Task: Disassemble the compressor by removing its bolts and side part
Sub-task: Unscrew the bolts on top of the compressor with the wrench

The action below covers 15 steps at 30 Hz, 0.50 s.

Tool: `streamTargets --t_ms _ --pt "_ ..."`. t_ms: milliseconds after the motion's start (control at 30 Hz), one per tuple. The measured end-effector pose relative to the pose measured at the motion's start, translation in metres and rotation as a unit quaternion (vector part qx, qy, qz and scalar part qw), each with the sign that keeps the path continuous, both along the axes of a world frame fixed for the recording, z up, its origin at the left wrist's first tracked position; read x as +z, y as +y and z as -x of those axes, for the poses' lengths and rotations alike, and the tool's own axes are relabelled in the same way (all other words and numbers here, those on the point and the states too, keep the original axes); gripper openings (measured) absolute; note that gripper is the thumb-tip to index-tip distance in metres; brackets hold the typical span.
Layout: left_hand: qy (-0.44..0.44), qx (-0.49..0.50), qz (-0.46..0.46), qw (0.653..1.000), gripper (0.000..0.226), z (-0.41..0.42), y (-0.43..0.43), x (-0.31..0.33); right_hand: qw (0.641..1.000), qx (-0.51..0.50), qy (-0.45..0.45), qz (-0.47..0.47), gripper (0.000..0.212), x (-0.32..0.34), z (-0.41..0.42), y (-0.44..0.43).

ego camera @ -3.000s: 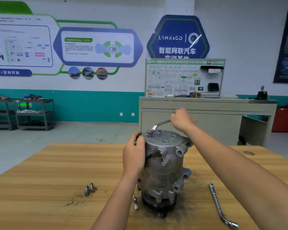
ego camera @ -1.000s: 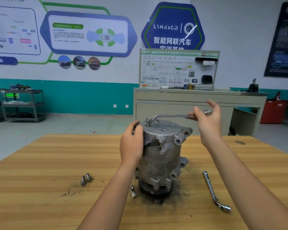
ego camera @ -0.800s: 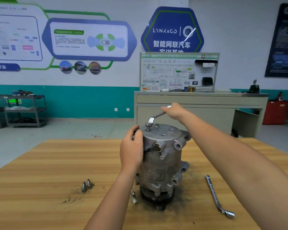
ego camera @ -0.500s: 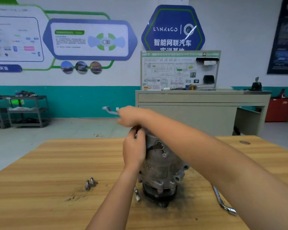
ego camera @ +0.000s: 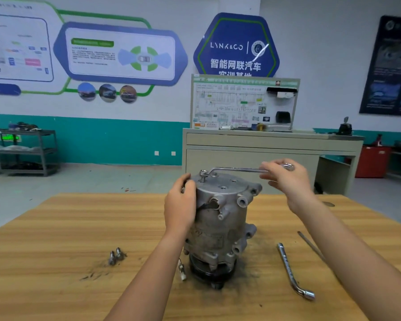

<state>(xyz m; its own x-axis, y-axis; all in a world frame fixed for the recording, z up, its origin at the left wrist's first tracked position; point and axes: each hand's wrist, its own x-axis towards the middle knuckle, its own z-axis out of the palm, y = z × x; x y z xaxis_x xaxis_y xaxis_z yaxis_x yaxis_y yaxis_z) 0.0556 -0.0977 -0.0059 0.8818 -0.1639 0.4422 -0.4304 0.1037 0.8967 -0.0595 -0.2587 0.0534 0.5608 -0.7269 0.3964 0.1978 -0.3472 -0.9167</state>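
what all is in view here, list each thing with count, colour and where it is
grey cast-metal compressor: 1, grey, upright at table centre
raised bolt: 1, silver, on compressor top, wrench socket on it
bent silver socket wrench: 1, silver, across compressor top
second L-shaped silver wrench: 1, silver, lying on table, right of compressor
loose silver bolts: 2, silver, on table, left of compressor
light wooden table: 1, tan, foreground
beige cabinet bench: 1, beige, behind table
left hand: 1, gripping compressor's left side
right hand: 1, holding the bent wrench's handle
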Motion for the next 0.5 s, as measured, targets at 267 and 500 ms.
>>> streamTargets --t_ms 267,500 --pt "0.004 0.003 0.005 1.0 0.032 0.002 0.001 0.003 0.897 -0.029 0.334 0.289 0.019 0.047 -0.128 0.03" --pt "-0.022 0.013 -0.013 1.0 0.022 0.006 0.002 0.005 0.747 0.084 0.334 0.569 0.018 0.056 -0.133 0.124"
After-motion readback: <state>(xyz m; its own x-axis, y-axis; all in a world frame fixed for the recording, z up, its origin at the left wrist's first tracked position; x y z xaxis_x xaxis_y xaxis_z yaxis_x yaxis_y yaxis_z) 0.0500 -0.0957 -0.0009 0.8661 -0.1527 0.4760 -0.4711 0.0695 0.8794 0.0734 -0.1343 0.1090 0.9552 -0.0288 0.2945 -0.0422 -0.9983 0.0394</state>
